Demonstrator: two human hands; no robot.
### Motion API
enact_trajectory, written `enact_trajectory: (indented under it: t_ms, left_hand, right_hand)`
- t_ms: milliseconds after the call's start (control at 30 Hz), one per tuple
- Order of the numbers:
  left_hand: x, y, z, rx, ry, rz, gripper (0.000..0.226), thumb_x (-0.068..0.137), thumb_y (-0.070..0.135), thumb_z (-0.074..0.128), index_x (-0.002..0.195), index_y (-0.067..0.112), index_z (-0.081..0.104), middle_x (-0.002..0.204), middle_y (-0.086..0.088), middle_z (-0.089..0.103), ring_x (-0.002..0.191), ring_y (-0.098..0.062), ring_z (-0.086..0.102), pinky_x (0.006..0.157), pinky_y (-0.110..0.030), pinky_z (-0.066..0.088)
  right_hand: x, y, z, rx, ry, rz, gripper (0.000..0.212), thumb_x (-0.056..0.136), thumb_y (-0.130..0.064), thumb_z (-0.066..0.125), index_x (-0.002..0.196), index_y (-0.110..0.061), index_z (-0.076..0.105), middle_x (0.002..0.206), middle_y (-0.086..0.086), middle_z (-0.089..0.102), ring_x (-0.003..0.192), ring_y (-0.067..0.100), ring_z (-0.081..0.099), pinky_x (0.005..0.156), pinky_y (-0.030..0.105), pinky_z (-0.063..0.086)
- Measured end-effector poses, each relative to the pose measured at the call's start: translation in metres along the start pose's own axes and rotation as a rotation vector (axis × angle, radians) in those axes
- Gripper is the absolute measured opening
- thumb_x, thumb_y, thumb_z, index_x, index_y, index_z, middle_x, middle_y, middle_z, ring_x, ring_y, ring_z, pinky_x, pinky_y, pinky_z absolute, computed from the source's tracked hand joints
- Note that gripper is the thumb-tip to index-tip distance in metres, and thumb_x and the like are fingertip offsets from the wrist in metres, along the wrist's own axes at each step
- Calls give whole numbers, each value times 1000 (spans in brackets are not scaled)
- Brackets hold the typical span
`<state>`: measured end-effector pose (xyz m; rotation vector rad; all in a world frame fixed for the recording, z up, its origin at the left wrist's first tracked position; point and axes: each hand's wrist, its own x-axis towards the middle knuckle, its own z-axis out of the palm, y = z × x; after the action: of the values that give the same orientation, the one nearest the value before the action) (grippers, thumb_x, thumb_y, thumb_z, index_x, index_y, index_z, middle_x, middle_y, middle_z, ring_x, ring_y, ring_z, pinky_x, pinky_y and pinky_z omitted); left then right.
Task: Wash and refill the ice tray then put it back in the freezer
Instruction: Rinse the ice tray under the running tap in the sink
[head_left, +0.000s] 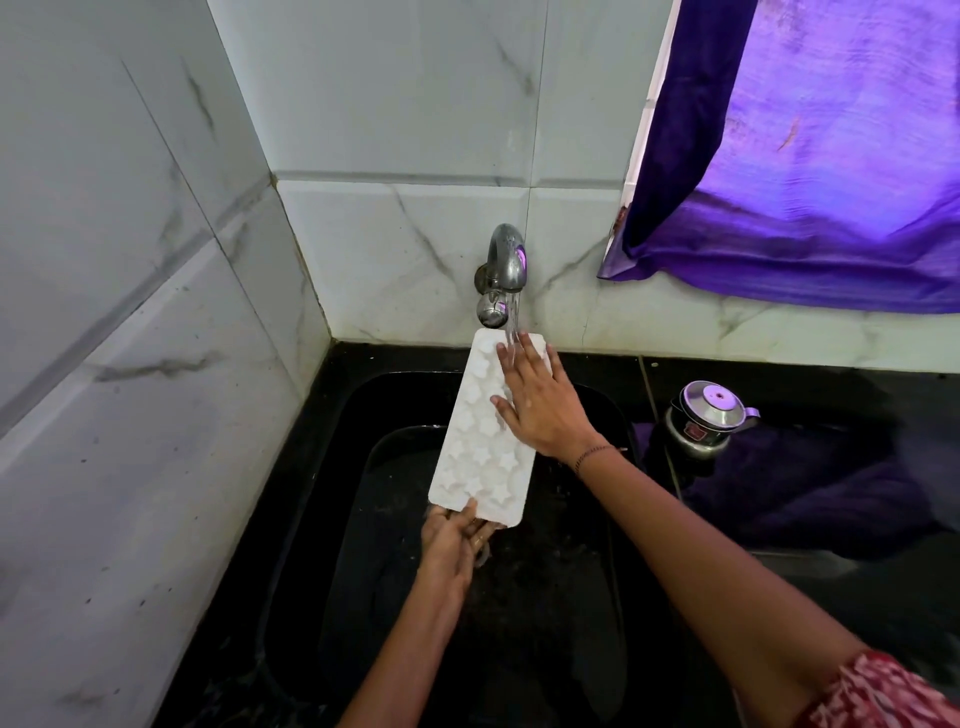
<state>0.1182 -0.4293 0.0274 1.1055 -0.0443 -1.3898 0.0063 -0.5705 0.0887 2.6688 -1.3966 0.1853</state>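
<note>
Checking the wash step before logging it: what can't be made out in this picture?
Head view:
- Far cavities of the ice tray: covered by the right hand and the stream from the tap.
- Fingers of the left hand beneath the tray's near end: hidden by the tray.
- Water in the cavities: white on white, cannot tell.
- Floor and drain of the sink: too dark.
- Label on the metal pot: too small.
</note>
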Motion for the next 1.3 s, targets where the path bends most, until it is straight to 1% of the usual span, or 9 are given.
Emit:
enact_trajectory:
  t_ms: [233,433,567,667,767,867,1033,1133,1300]
  left_hand:
    - [9,11,-7,36,-10,70,27,90,-8,48,112,7,54,107,-14,62,88,-26,63,55,-28,58]
    - [12,11,-18,175,7,101,34,88,-14,43,120,-3,50,80,-9,65,58,-10,67,50,-25,54]
    - [10,12,-20,182,-1,75,29,89,-8,49,115,4,52,94,-10,65,61,-12,69,43,-21,50]
    - [10,11,-25,222,2,57,23,89,-6,51,107,9,55,102,-11,64,83,-21,66,50,-25,54]
    - [10,8,-27,223,-4,55,23,89,-7,51,103,10,55,98,-7,64,86,-20,63,53,-24,57]
    - [12,7,-30,227,-12,64,27,88,-7,52,109,9,54,98,-5,65,87,-21,64,55,-25,57]
    - [21,12,-47,262,70,176,26,85,-11,54,106,4,58,78,-3,63,73,-14,66,58,-19,56]
    - [27,18,-55,244,117,234,26,83,-16,52,93,7,61,82,-6,64,77,-20,61,56,-15,54]
    - [40,36,-62,433,88,383,30,71,-18,67,78,11,66,133,-2,45,109,-21,56,82,-24,54]
  right_hand:
    - [-13,-40,17,-42,-42,-255,68,93,-45,7,150,-9,6,159,13,-2,147,25,-8,118,46,-9]
    - [-45,-60,44,-28,-65,-621,60,99,-39,27,151,-11,16,159,8,12,147,20,7,119,41,1]
    - [-23,-14,26,-4,-131,-388,80,89,-68,-1,151,-18,-6,159,0,-12,146,17,-12,118,48,-8]
    - [-7,29,13,-28,-127,-70,84,85,-69,-7,149,-15,-13,157,2,-18,146,20,-13,118,53,3]
    - [1,45,0,-2,-77,218,76,94,-60,23,150,-9,19,157,12,12,144,29,15,113,46,24]
    - [2,34,-6,-5,-26,316,58,96,-55,31,126,-10,51,126,11,46,114,28,45,83,38,41]
    - [1,22,-15,504,-81,649,66,95,-61,17,95,-11,61,89,7,63,82,26,57,69,33,42]
    - [-2,26,-7,873,-153,708,67,92,-67,19,108,-14,56,88,10,67,82,26,63,70,35,51]
    - [-18,37,-1,1481,-338,808,55,93,-64,28,107,-17,52,96,6,60,82,17,60,67,30,54]
